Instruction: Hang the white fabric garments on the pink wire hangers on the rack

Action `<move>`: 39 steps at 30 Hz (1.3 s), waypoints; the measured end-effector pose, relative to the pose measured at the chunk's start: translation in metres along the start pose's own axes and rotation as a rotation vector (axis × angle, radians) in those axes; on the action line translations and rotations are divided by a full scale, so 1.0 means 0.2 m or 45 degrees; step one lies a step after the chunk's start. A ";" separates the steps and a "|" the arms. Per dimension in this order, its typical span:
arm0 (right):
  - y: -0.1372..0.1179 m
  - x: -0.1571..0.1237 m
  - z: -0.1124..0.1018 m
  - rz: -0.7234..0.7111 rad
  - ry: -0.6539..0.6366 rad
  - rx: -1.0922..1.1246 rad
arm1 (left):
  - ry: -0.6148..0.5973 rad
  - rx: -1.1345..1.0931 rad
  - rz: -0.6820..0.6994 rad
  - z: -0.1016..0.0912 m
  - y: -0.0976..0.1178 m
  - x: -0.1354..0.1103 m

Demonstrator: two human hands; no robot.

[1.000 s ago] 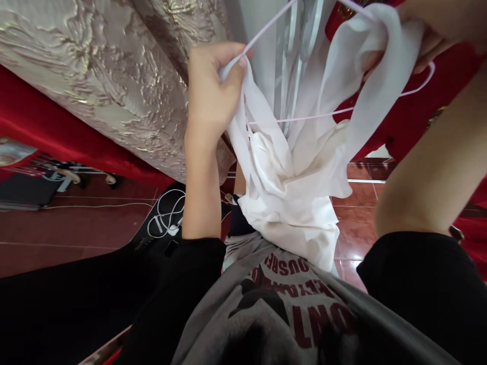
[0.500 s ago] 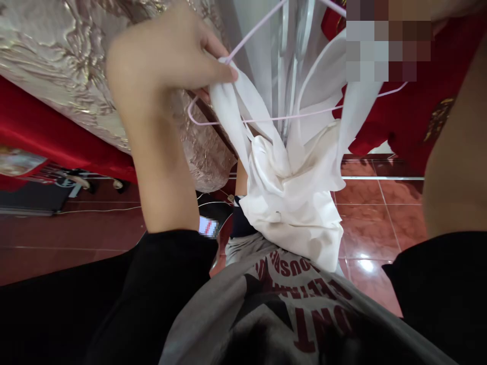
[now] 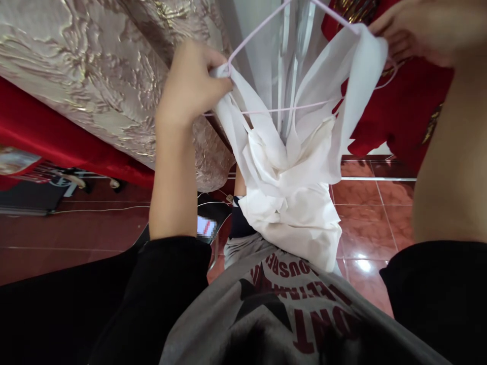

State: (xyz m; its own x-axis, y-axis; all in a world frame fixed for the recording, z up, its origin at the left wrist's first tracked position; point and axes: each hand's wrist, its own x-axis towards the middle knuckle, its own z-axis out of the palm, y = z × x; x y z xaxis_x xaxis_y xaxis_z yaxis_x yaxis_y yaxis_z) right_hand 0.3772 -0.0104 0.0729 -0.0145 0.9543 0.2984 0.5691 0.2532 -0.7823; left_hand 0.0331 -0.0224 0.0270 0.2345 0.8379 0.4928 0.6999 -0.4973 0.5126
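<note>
White garment [image 3: 292, 213] on a pink hanger [image 3: 258, 31], a hand at each shoulder

Through the head camera I see the garment hanging from the hanger's two sloping edges, its lower folds in front of the wearer's gray shirt [image 3: 228, 324]. The left hand [image 3: 198, 83] pinches cloth between thumb and fingers near the hanger's left corner. The right hand [image 3: 414, 35] has bent fingers at the cloth near the right corner; I can't tell whether they grip. The hanger's bottom edge crosses the neckline. Upside-down red letters on the shirt read "ONT" beside a black star [image 3: 262, 301]; the upper lines are too creased for me.
</note>
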 end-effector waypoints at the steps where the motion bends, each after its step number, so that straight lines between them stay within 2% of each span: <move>1: -0.01 -0.04 0.02 0.069 0.038 -0.152 | -0.004 -0.030 0.001 0.01 0.00 -0.01; 2: -0.01 -0.07 0.02 0.111 0.064 -0.280 | -0.013 -0.056 -0.003 0.01 0.00 -0.01; 3: 0.01 -0.08 0.03 0.077 0.101 -0.339 | -0.015 -0.077 -0.008 0.02 0.00 -0.02; 6: 0.13 -0.06 0.01 -0.250 0.176 -0.212 | -0.008 -0.116 -0.009 0.03 -0.01 -0.02; 8: 0.23 -0.03 0.00 -0.387 0.214 -0.139 | 0.028 -0.139 0.008 0.03 -0.03 -0.01; 11: 0.35 0.00 0.00 -0.448 0.367 -0.049 | 0.114 -0.153 0.022 0.04 -0.07 -0.01; 14: 0.43 0.02 0.04 -0.528 0.552 0.230 | 0.191 -0.145 0.007 0.05 -0.10 0.00; 16: 0.46 0.01 0.07 -0.444 0.643 0.466 | 0.187 -0.155 -0.002 0.05 -0.10 0.00; 18: 0.46 0.00 0.09 -0.290 0.595 0.638 | 0.168 -0.173 -0.024 0.04 -0.09 0.00; 20: 0.44 -0.02 0.10 -0.199 0.429 0.692 | 0.176 -0.190 -0.049 0.04 -0.07 0.00; 25: 0.28 0.00 0.08 -0.227 -0.037 0.512 | 0.122 -0.149 -0.076 0.03 -0.06 0.00; 29: 0.18 0.01 0.07 -0.279 -0.193 0.375 | 0.161 -0.142 0.015 0.03 -0.11 -0.01; 31: 0.19 -0.01 0.07 -0.263 -0.211 0.350 | 0.183 -0.143 0.057 0.03 -0.12 -0.01; 34: 0.29 -0.05 0.06 -0.189 -0.128 0.357 | 0.195 -0.125 0.038 0.02 -0.11 -0.01; 37: 0.46 -0.06 0.04 -0.106 0.065 0.397 | 0.182 -0.122 -0.028 0.01 -0.08 -0.02; 39: 0.57 -0.04 0.02 0.020 0.218 0.428 | 0.157 -0.130 -0.062 0.00 -0.06 -0.02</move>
State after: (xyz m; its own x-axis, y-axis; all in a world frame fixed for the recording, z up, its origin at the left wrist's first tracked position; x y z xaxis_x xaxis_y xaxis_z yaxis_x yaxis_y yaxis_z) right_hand 0.4389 0.0106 -0.0204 0.1463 0.9254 0.3495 0.2660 0.3035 -0.9150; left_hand 0.0231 -0.0197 0.0181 0.1128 0.8310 0.5447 0.6348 -0.4820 0.6039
